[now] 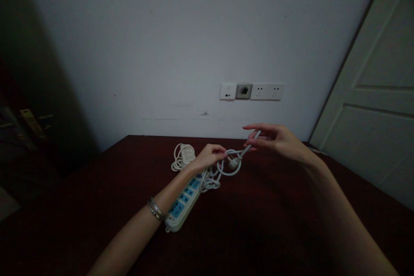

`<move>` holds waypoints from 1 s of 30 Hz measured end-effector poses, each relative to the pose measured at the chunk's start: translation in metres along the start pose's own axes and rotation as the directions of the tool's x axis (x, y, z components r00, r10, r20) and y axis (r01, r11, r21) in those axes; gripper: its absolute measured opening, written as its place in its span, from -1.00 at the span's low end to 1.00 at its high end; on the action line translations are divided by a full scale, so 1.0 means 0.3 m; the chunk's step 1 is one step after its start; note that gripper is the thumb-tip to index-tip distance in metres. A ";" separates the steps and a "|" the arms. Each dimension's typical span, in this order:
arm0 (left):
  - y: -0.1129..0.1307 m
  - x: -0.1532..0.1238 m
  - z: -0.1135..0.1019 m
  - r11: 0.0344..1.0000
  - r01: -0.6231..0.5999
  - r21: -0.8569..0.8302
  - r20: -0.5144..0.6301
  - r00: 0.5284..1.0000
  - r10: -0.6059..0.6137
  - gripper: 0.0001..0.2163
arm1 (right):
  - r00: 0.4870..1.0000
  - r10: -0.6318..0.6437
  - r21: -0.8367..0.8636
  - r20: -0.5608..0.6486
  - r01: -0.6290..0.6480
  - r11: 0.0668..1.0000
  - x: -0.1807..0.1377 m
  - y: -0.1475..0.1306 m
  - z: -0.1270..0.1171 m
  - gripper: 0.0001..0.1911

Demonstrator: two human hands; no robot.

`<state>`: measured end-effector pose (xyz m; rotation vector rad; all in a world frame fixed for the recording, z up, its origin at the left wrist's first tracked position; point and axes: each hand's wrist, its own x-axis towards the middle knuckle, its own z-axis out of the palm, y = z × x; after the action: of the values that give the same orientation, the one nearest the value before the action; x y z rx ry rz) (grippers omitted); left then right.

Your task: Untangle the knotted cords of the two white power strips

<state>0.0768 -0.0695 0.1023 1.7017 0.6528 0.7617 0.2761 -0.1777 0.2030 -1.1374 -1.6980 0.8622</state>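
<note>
A white power strip [185, 205] with blue socket faces lies slanted on the dark red table, partly beneath my left forearm. Its white cord [211, 184] is bunched and looped beside its far end. My left hand [209, 156] pinches part of that cord between thumb and fingertips. Farther right, my right hand [271, 139] grips another stretch of the cord, held above the table, its index finger stretched out. Between the hands hangs the plug [234, 162], with a loop of cord around it and its prongs pointing left.
Behind my left hand lies a second, smaller white power strip [187, 154] with a coiled cord. Wall sockets [267, 92] and a grey-framed plate [243, 91] sit on the wall beyond the table [258, 224]. A white door [375, 108] stands at the right.
</note>
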 end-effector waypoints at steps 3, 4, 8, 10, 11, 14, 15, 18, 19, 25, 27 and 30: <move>0.004 -0.003 0.006 1.000 -0.008 0.003 -0.011 1.000 0.008 -0.71 | 1.000 -0.002 -0.062 0.017 0.003 0.998 0.013 0.015 0.013 -0.53; 0.004 -0.004 0.008 1.000 -0.013 0.003 -0.013 1.000 0.013 -0.72 | 0.999 -0.012 -0.097 0.033 0.015 0.995 0.019 0.023 0.020 -0.55; 0.002 0.000 0.013 0.998 -0.055 0.021 -0.015 0.998 0.056 -0.74 | 0.992 -0.097 -0.349 0.080 0.119 0.929 0.047 0.061 0.055 -0.65; 0.004 0.002 0.015 0.998 -0.061 0.019 -0.020 0.998 0.061 -0.75 | 0.990 -0.125 -0.480 0.072 0.144 0.865 0.058 0.077 0.074 -0.67; 0.008 0.002 0.016 0.998 -0.058 0.003 -0.026 0.998 0.058 -0.76 | 0.988 -0.137 -0.524 0.066 0.151 0.838 0.062 0.083 0.083 -0.67; 0.029 -0.005 0.019 0.994 -0.036 -0.100 -0.013 0.999 0.035 -0.75 | 0.980 -0.193 -0.581 0.050 0.186 0.793 0.072 0.094 0.104 -0.69; 0.038 -0.009 0.019 0.990 -0.022 -0.141 0.001 1.000 0.022 -0.74 | 0.975 -0.217 -0.588 0.052 0.206 0.782 0.075 0.095 0.108 -0.70; 0.061 -0.021 0.016 0.976 0.019 -0.215 0.049 0.999 -0.009 -0.71 | 0.959 -0.274 -0.607 0.072 0.260 0.751 0.080 0.098 0.117 -0.71; 0.066 -0.024 0.016 0.974 0.022 -0.224 0.060 0.998 -0.008 -0.69 | 0.955 -0.287 -0.616 0.081 0.274 0.738 0.080 0.098 0.120 -0.71; 0.058 -0.025 0.027 0.988 -0.038 -0.149 0.065 0.997 0.048 -0.65 | 0.934 -0.341 -0.649 0.106 0.325 0.688 0.083 0.102 0.164 -0.68; 0.046 -0.018 0.027 0.997 -0.036 -0.071 0.028 0.999 0.038 -0.74 | 0.934 -0.334 -0.631 0.127 0.336 0.699 0.086 0.107 0.187 -0.66; 0.032 -0.008 0.021 1.000 -0.013 0.006 -0.007 1.000 0.013 -0.85 | 0.936 -0.324 -0.621 0.140 0.338 0.708 0.088 0.101 0.213 -0.62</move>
<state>0.0804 -0.0776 0.1101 1.7111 0.6500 0.7762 0.2217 -0.1471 0.1607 -1.1833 -2.2098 0.0395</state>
